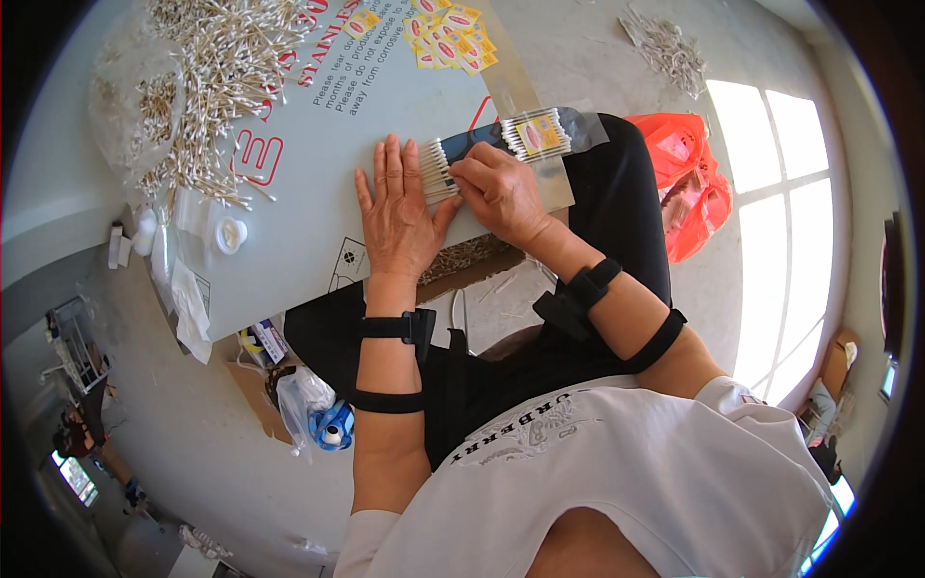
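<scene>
Left of the swab row (436, 171), the left hand (397, 207) lies flat, unclenched; right of it, the right hand (503, 195) curls closed, contents unclear.

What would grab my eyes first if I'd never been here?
Probably the big heap of cotton swabs, at the grey tabletop's upper left. Next, the bright red plastic bag, to the right. Then a row of swabs between the left hand and right hand.
</scene>
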Tool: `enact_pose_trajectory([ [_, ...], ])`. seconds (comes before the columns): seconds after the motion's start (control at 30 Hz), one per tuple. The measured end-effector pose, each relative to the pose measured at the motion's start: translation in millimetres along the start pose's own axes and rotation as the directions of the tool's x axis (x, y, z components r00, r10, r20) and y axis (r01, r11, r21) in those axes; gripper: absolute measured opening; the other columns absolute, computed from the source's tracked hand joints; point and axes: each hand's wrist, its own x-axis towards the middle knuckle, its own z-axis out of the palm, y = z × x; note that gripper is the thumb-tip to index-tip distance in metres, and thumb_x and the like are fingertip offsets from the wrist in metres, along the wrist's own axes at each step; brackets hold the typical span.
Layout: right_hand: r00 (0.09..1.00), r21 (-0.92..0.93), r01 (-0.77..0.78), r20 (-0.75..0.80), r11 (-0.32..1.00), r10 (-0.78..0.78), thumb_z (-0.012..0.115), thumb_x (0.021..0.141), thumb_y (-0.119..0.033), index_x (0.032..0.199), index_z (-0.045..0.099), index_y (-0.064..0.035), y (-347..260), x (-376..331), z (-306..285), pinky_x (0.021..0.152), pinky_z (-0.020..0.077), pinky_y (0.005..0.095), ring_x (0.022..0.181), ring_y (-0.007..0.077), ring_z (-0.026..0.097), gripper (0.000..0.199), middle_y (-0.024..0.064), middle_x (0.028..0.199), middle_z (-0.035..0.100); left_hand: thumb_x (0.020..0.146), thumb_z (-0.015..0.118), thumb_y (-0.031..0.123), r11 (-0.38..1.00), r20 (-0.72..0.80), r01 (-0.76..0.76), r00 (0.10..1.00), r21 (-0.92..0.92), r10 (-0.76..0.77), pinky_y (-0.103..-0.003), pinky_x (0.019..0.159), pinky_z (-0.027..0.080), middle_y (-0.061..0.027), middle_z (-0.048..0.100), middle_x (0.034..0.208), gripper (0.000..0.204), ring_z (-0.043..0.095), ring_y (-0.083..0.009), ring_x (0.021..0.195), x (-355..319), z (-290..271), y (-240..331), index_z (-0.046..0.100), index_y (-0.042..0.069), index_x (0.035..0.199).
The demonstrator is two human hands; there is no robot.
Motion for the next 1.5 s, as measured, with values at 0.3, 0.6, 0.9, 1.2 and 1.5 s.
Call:
enact_pose_trajectory([
  [0.3, 0.999, 0.010, -0.041, 0.021, 0.999, 0.040, 0.067, 0.078, -0.009, 0.090, 0.067, -0.0078, -5.2, 1.0, -2.2, 0.066, 0.0512, 0.0406, 0.077, 0.0308, 0.063, 0.012, 0.0083, 0.081, 0.059, 0.084, 0.068, 0.046, 1.000, -0.008, -0.002, 1.000, -0.003, 0.002, -0.055, 0.119, 0.011, -0.0149, 0.026, 0.158, 0.088, 0.019, -0.0297, 0.148, -0.6, 0.0, 0.3, 0.026, 0.006, 0.150],
  [0.6, 0.998, -0.045, -0.061, 0.015, 0.997, 0.061, 0.067, 0.079, -0.011, 0.093, 0.068, -0.0092, -4.1, 2.7, 2.5, 0.066, 0.0512, 0.0406, 0.078, 0.0296, 0.063, 0.015, 0.0075, 0.081, 0.059, 0.084, 0.067, 0.047, 1.000, -0.007, 0.001, 1.000, 0.008, -0.001, -0.055, 0.118, 0.012, -0.0145, 0.026, 0.157, 0.088, 0.020, -0.0296, 0.148, 0.3, 1.1, -0.1, 0.026, 0.006, 0.150],
  [0.9, 0.995, -0.042, -0.093, 0.033, 0.995, 0.094, 0.066, 0.079, -0.013, 0.096, 0.067, -0.0099, -7.7, 5.3, 0.7, 0.065, 0.0508, 0.0418, 0.077, 0.0302, 0.063, 0.017, 0.0080, 0.080, 0.058, 0.084, 0.067, 0.047, 1.000, -0.009, -0.003, 1.000, 0.012, 0.003, -0.055, 0.118, 0.013, -0.0147, 0.026, 0.157, 0.088, 0.020, -0.0294, 0.148, 0.1, 0.5, -0.3, 0.027, 0.005, 0.150],
  [1.2, 0.990, -0.086, -0.131, 0.048, 0.988, 0.135, 0.067, 0.077, -0.015, 0.097, 0.066, -0.0103, -10.1, 9.2, 1.7, 0.065, 0.0516, 0.0421, 0.078, 0.0302, 0.065, 0.021, 0.0079, 0.081, 0.060, 0.085, 0.066, 0.047, 1.000, -0.014, -0.006, 1.000, 0.024, 0.006, -0.055, 0.118, 0.014, -0.0152, 0.027, 0.157, 0.087, 0.021, -0.0299, 0.147, 0.1, 2.0, -0.5, 0.026, 0.006, 0.150],
  [1.5, 0.952, -0.090, -0.076, 0.289, 0.993, 0.100, 0.079, 0.068, -0.020, 0.113, 0.063, -0.0095, -4.5, 20.6, -17.1, 0.073, 0.0525, 0.0388, 0.090, 0.0296, 0.064, 0.049, 0.0092, 0.098, 0.060, 0.083, 0.067, 0.049, 0.999, 0.021, -0.008, 1.000, -0.048, 0.009, -0.056, 0.118, 0.010, -0.0159, 0.023, 0.159, 0.090, 0.018, -0.0307, 0.149, -0.9, -4.6, 0.2, 0.026, 0.006, 0.151],
])
